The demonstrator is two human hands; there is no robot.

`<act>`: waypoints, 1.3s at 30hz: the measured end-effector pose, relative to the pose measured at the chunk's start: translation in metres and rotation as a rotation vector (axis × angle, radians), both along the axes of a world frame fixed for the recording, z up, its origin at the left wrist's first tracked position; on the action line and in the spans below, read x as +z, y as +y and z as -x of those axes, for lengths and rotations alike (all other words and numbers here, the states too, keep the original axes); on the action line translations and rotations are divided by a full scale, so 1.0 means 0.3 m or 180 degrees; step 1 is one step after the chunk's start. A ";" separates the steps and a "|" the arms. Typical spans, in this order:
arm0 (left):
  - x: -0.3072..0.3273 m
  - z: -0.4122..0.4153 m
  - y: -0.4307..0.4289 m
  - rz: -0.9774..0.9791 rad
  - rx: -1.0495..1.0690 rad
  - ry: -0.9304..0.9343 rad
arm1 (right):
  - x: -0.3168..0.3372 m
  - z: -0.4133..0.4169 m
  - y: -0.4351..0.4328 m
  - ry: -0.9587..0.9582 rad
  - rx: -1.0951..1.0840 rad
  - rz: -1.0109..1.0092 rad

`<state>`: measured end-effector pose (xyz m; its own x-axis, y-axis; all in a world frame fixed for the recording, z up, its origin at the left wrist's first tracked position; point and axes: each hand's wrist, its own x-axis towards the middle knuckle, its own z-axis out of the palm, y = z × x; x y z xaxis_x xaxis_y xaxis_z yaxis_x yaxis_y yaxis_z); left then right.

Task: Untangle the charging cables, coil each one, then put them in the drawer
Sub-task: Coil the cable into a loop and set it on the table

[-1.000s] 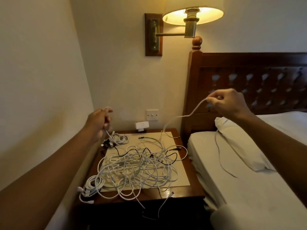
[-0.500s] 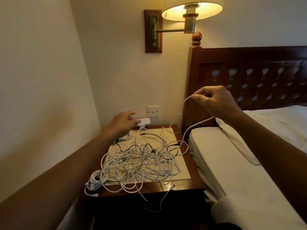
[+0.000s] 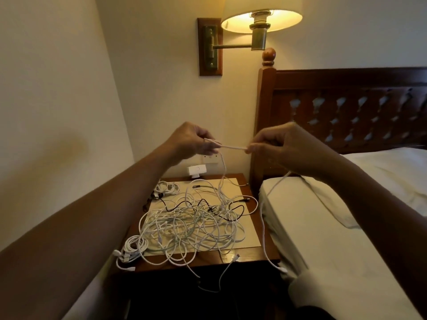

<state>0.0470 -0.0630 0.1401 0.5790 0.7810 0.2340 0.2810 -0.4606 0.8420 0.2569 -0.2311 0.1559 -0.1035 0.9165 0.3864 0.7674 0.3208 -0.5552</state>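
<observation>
Since half a second ago the left hand (image 3: 191,142) has risen from the nightstand to meet the right hand (image 3: 275,144) in front of the wall, and both now pinch a short taut stretch of one white cable (image 3: 233,147) between them. From the left pinch a strand drops to the tangle of cables (image 3: 196,222) on the nightstand (image 3: 261,256); from under the right hand the cable's other run falls along the bed (image 3: 323,227) edge. The risk, as I judge it, is that pulling upward drags the knot tighter or sweeps the pile off the front edge, where loops already overhang. Two small coiled bundles lie at the pile's left. No drawer shows. A lit wall lamp (image 3: 261,19) hangs above, with a dark wooden headboard (image 3: 346,112) at right.
</observation>
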 end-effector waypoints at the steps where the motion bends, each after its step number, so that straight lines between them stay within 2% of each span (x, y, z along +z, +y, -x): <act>1: 0.013 0.010 0.004 -0.0256 0.0029 -0.0096 | -0.024 -0.013 -0.003 0.0024 0.0022 0.0273; 4: 0.046 0.025 -0.020 -0.1144 0.0000 -0.0405 | -0.098 -0.038 -0.001 0.0317 0.0138 0.0894; 7: 0.079 0.028 -0.057 -0.1738 0.0029 -0.0691 | -0.134 -0.055 0.002 0.0825 -0.0041 0.0698; 10: 0.095 0.036 -0.089 -0.1673 0.0061 -0.1076 | -0.125 -0.044 0.002 0.1326 -0.0076 0.0471; 13: 0.082 0.035 -0.111 -0.1863 0.0141 -0.1085 | -0.138 -0.007 0.020 0.1389 0.0075 0.0935; 15: 0.069 0.034 -0.132 -0.1685 0.0006 -0.1191 | -0.163 0.017 0.045 0.1496 0.0037 0.1227; 19: 0.038 0.048 -0.185 -0.1097 -0.0343 -0.1347 | -0.239 0.064 0.122 0.2027 -0.0239 0.1400; 23: -0.021 0.091 -0.229 -0.0887 -0.0437 -0.1114 | -0.324 0.118 0.209 0.1767 0.0039 0.1384; 26: -0.063 0.152 -0.238 -0.1121 -0.0322 -0.0603 | -0.359 0.104 0.264 0.1604 -0.0432 0.1116; 28: -0.095 0.197 -0.241 -0.0942 -0.0382 -0.0258 | -0.379 0.073 0.281 0.0949 -0.0765 0.0880; 30: -0.134 0.234 -0.235 -0.0607 -0.0532 0.0099 | -0.385 0.047 0.282 -0.0004 -0.0967 0.0675; 32: -0.186 0.267 -0.233 -0.0160 -0.0766 0.0329 | -0.388 0.026 0.277 -0.0520 -0.1021 0.0647; 34: -0.230 0.292 -0.237 0.0621 -0.0957 0.0165 | -0.380 0.015 0.267 -0.0641 -0.0950 0.0649; 36: -0.263 0.298 -0.248 0.1503 -0.0932 -0.0378 | -0.372 0.001 0.253 -0.0694 -0.0888 0.0544; 37: -0.277 0.297 -0.255 0.1750 -0.0872 -0.0598 | -0.365 -0.007 0.242 -0.0730 -0.0895 0.0418; 39: -0.297 0.286 -0.281 0.1734 -0.0802 -0.0620 | -0.341 -0.027 0.220 -0.0615 -0.0969 0.0140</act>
<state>-0.0388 -0.1473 0.0510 0.7476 0.6629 -0.0393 0.0377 0.0167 0.9991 0.2650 -0.1653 0.0536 0.1093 0.9319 0.3459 0.9162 0.0406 -0.3988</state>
